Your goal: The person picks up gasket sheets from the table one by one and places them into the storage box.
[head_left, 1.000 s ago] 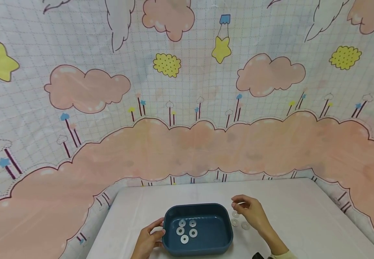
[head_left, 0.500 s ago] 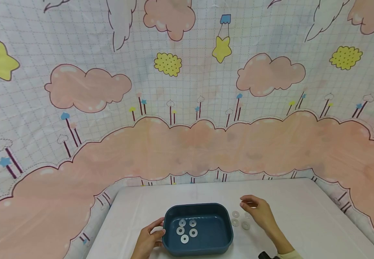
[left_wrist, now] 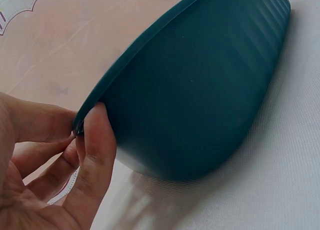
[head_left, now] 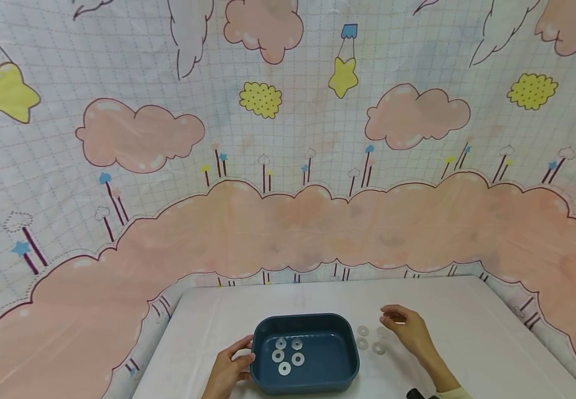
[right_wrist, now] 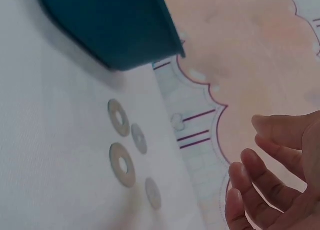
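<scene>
A dark blue rectangular plastic tub sits on the white table, with several flat, pale ring-shaped washers lying in its left half. My left hand pinches the tub's left rim; in the left wrist view the thumb presses the outer wall just under the lip. To the right of the tub, several more washers lie on the tabletop. My right hand hovers beside them, fingers loosely bent and nothing between them, as the right wrist view shows with the hand apart from the nearest washer.
A white cloth-like surface covers the table. Behind it and at the sides hangs a printed sheet with clouds and stars. A black object shows by the right sleeve at the bottom edge.
My right hand has drawn rightward, away from the tub, and the washers on the table show more fully. The left hand and the tub keep their place.
</scene>
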### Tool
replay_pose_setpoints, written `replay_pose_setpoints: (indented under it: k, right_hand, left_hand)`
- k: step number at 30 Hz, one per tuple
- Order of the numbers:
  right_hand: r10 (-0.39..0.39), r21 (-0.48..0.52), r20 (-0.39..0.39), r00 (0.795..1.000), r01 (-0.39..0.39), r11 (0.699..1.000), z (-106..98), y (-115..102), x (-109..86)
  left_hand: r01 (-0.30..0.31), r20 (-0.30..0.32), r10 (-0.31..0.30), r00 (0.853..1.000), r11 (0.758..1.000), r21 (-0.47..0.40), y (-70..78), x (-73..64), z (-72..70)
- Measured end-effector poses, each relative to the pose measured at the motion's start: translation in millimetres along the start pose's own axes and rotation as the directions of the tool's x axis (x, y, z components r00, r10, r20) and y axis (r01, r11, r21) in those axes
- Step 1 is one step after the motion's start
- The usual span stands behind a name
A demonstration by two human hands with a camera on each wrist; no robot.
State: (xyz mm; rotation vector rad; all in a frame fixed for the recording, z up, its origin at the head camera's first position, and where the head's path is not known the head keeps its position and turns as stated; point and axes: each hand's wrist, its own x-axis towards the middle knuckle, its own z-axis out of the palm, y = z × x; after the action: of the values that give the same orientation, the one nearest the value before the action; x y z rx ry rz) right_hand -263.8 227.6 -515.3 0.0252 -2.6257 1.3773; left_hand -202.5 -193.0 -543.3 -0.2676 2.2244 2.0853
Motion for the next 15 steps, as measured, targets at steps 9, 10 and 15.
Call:
replay_pose_setpoints:
  k: [9, 10, 15]
  right_hand:
    - [0.037, -0.037, 0.032, 0.999, -0.036, 0.999, 1.2, 19.1, 5.7]
    - [0.041, -0.04, 0.035, 0.999, -0.039, 0.998, 1.4, 20.6, 6.3]
    - [0.065, -0.031, 0.052, 0.997, -0.063, 0.998, 2.2, 27.4, 9.7]
  left_hand:
    - [0.015, 0.004, -0.015, 1.0, 1.0, 0.003, 4.9, -2.0, 3.4]
    - [0.016, 0.005, -0.016, 1.0, 1.0, 0.004, 5.3, -2.1, 3.5]
    - [0.023, 0.004, -0.023, 1.0, 1.0, 0.002, 6.9, -1.8, 4.4]
